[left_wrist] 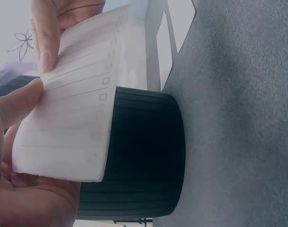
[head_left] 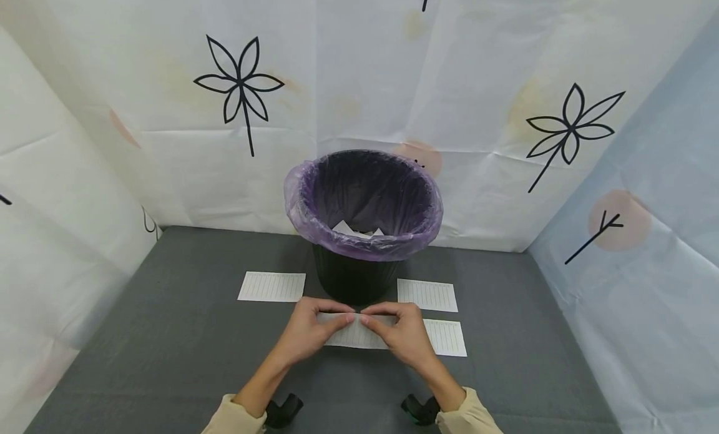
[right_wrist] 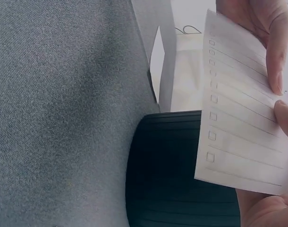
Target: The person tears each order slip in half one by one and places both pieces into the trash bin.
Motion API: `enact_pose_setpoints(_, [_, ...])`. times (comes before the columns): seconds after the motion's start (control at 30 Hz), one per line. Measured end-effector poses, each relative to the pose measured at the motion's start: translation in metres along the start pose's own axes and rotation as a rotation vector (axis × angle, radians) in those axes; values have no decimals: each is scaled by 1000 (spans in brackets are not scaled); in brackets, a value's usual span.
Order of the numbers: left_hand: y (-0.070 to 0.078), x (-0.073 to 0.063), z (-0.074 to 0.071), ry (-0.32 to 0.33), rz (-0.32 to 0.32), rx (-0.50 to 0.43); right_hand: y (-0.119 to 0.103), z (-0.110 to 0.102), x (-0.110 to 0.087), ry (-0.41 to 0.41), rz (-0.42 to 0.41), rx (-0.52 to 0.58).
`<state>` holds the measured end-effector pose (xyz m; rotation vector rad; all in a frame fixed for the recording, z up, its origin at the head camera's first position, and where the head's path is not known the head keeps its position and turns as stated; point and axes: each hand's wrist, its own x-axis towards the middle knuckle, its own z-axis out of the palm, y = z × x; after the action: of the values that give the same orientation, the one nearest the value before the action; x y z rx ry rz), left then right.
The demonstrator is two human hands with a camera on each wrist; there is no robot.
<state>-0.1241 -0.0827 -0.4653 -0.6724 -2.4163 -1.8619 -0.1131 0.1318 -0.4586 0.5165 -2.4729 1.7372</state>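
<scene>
Ruled paper slip point(head_left: 356, 334), white, is held just above a grey tabletop point(head_left: 168, 340), in front of a black bin point(head_left: 354, 278) with a purple liner point(head_left: 365, 251) folded over its rim. The table's side edges lie well apart from the slip, with wide stretches of grey surface between. Ahead, the bin limits the room; behind it, patterned white cloth point(head_left: 348, 65) rises at the table's far edge.

The slip's long axis runs left to right. Its ruled lines cross the short way, and small printed boxes line its lower edge, toward the table.

Both hands are clamped on it: the left hand point(head_left: 311, 334) and the right hand point(head_left: 408, 337) each pinch the upper edge near the middle between thumb and forefinger, fingertips just beside each other.

Another slip point(head_left: 272, 286) lies left of the bin, two more slips point(head_left: 427, 295) lie to the right, and white paper pieces point(head_left: 344, 228) sit inside the bin.
</scene>
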Motion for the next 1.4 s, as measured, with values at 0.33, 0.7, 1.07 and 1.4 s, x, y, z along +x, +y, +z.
enact_pose_setpoints(0.33, [7,2,7,-3,-2,-13,-4,-7,-1,-13,1,-12])
enact_pose_setpoints(0.7, [11,3,11,11,-4,52,-7,-8,-1,-6,-99,-67])
enact_pose_setpoints(1.07, [11,6,10,3,-26,45,-2,-2,0,82,-257,-131])
enact_pose_setpoints(1.4, [13,10,8,-6,-44,0,-4,4,1,152,-337,-107])
